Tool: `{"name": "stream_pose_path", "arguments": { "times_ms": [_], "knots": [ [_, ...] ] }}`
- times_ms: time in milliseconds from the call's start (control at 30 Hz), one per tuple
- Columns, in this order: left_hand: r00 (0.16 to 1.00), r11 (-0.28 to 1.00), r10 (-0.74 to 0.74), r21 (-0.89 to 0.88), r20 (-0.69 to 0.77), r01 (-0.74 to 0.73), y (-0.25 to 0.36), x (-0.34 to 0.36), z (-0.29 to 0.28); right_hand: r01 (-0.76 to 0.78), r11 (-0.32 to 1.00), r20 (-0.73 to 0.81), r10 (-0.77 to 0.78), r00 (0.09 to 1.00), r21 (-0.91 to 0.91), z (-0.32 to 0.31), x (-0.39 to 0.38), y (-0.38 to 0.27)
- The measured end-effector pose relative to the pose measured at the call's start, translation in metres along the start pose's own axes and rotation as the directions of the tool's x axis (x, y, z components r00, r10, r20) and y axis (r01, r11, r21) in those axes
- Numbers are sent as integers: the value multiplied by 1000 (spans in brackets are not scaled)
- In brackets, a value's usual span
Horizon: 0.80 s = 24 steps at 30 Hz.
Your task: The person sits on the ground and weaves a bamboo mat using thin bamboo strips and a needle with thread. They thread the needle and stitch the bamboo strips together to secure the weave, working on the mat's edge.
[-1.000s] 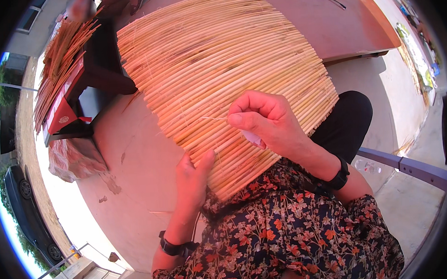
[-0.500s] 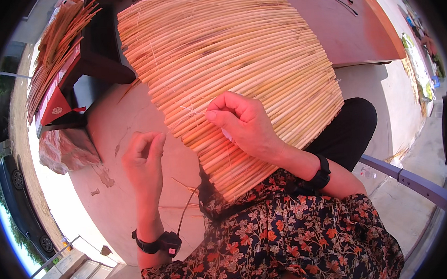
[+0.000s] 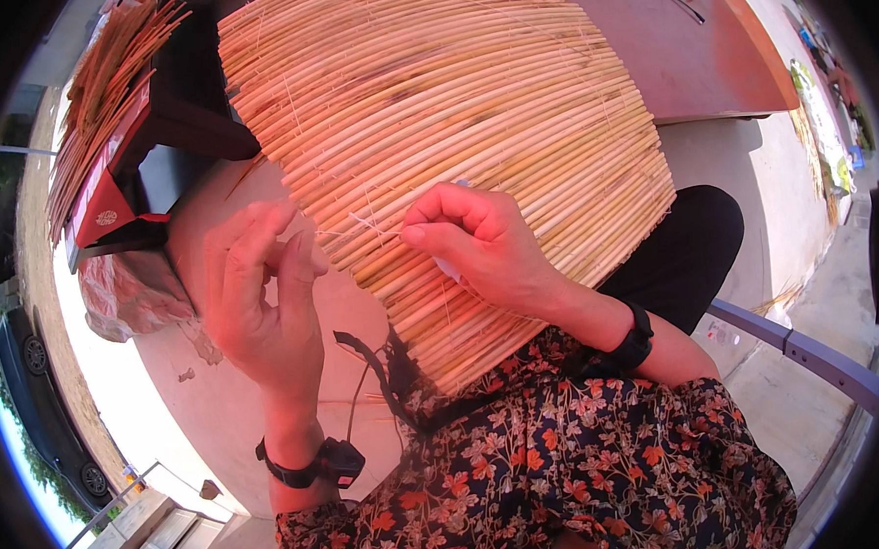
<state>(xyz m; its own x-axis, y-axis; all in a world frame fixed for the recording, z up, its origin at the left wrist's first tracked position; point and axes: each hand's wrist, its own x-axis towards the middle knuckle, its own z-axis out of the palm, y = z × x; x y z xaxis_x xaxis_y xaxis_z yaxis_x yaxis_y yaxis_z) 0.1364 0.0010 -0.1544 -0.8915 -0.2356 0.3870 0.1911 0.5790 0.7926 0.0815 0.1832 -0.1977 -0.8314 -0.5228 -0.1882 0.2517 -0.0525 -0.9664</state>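
A mat of pale yellow reed stalks (image 3: pixel 471 106), bound side by side with thin white thread, lies slanting across my lap. My right hand (image 3: pixel 482 243) rests over its near part, thumb and forefinger pinched on a white thread (image 3: pixel 367 222) at the left edge. Something white shows under its palm, mostly hidden. Just off the mat's left edge, my left hand (image 3: pixel 264 292) is raised with its fingers curled in toward the thumb. A faint line runs toward it from the thread, but what it holds is too fine to make out.
Loose reed stalks (image 3: pixel 108 93) lie on a dark stand with a red panel (image 3: pixel 108 215) at the upper left. Below is a crumpled, wrapped bundle (image 3: pixel 131 293). A reddish table (image 3: pixel 685 58) with a black cord stands beyond the mat. A metal bar (image 3: pixel 806 352) crosses at right.
My left hand has risen and moved slightly left, its fingers less tightly closed. My right hand keeps its pinch on the thread almost in place. A dark strap shows below the mat's left edge.
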Motion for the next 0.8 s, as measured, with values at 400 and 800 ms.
{"name": "stream_pose_path", "arguments": {
  "times_ms": [400,800],
  "knots": [
    [919,842,-381,-374,99,390,20,-33,33,-12,980,118,-12,993,197,-17,-11,0],
    [914,849,-369,-338,169,405,17,-31,38,-91,934,177,31,984,344,-30,-17,1]
  ]
}}
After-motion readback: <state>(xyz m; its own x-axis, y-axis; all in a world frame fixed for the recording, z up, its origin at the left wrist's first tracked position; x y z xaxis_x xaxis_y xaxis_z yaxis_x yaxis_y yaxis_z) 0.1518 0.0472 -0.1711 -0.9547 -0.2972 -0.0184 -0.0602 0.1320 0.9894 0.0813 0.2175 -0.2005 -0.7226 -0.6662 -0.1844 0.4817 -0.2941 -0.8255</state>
